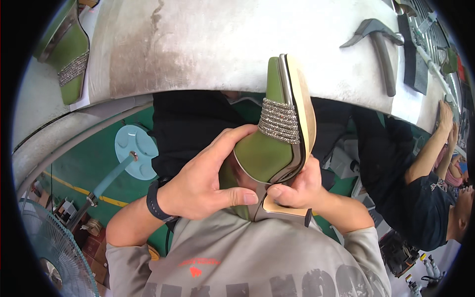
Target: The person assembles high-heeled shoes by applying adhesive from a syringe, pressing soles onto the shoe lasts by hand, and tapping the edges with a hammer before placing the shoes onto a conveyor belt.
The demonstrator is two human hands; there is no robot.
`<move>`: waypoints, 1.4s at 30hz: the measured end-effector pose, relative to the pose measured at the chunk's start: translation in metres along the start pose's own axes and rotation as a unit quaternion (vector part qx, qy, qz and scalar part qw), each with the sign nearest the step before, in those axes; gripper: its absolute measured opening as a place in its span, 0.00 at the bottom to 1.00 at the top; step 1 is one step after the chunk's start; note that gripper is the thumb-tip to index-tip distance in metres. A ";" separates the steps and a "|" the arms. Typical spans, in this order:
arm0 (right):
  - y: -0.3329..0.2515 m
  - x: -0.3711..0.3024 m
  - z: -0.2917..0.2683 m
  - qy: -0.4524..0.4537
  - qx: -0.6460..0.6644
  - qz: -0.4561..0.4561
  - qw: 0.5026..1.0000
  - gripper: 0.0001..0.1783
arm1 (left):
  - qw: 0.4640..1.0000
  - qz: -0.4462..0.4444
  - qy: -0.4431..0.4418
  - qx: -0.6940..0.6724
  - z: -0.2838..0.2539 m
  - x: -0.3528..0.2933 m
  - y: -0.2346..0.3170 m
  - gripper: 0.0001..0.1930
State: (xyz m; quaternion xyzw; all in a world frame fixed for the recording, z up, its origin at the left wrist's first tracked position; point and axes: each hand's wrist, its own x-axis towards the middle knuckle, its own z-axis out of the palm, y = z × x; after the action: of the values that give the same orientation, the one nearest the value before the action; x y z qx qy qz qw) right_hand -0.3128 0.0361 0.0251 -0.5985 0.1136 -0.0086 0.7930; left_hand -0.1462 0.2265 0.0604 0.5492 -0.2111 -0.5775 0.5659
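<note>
A green high-heeled sandal (269, 148) with a band of small rhinestones across its strap and a tan sole is held on its side over my lap, toe pointing away toward the table. My left hand (208, 173) wraps the insole side near the heel seat, thumb pressed flat toward the heel. My right hand (297, 188) grips the other side at the heel, where a silver-edged tan heel block (282, 208) sticks out below. A dark band sits on my left wrist.
A worn white worktable (208, 44) curves in front of me. A matching green sandal (69, 54) lies at its far left, a hammer (378, 44) at the right. Another person's arm (430, 148) reaches to the table on the right. A fan (49, 252) stands lower left.
</note>
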 end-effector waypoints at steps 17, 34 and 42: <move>-0.128 0.112 -0.053 0.112 -0.565 -0.344 0.742 0.38 | 0.813 0.270 0.020 0.516 -0.085 0.098 0.120 0.52; -0.163 0.163 -0.044 -0.028 -0.632 -0.145 0.761 0.39 | 0.837 0.259 0.021 0.482 -0.085 0.102 0.118 0.49; -0.156 0.168 -0.040 -0.004 -0.674 -0.154 0.722 0.45 | 0.822 0.271 -0.019 0.500 -0.091 0.102 0.123 0.59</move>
State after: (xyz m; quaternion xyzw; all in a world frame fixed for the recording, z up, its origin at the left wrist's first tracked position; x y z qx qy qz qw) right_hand -0.1379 -0.0711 0.1343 -0.9845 -0.0071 -0.0496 0.1680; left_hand 0.0101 0.1369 0.0985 0.6666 -0.6219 -0.2262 0.3430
